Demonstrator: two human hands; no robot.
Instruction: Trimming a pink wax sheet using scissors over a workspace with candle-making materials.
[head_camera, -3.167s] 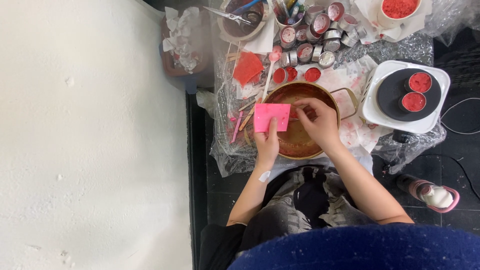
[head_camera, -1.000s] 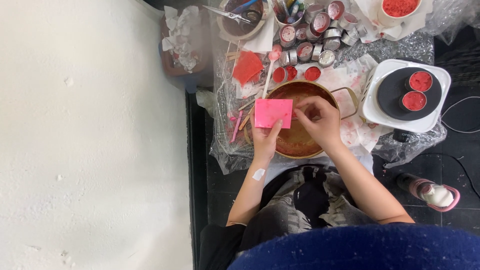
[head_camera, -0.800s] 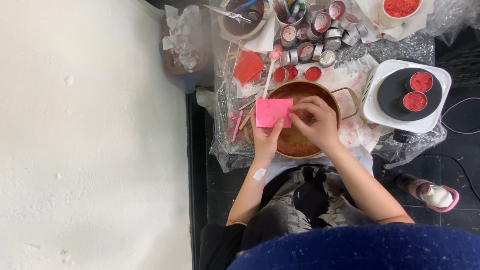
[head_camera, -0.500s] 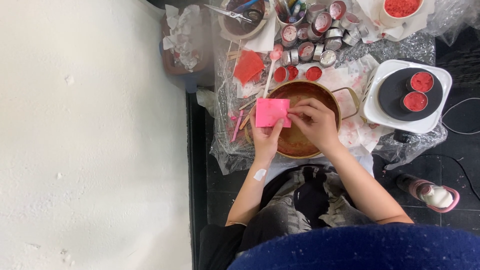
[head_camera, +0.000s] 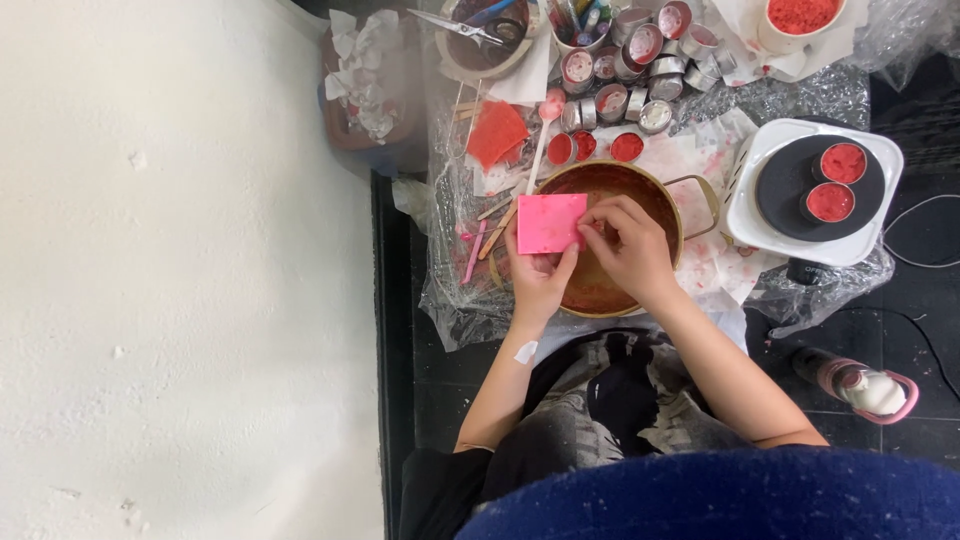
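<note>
The left hand (head_camera: 538, 282) holds the pink rectangular block (head_camera: 550, 223) from below, thumb and fingers closed on its lower edge, keeping it above the left rim of the round metal pot (head_camera: 668, 205). Compared with half a second ago, the block has tilted slightly and its right edge has moved toward the right hand (head_camera: 625, 250). The right hand's fingertips (head_camera: 590, 222) are pinched against that right edge; whether they hold a small tool cannot be told. Against the earliest picture, the left wrist has turned and the block sits higher over the pot. To the right of the grip, the white hotplate (head_camera: 745, 205) carries two red-filled tins (head_camera: 828, 202), unchanged.
</note>
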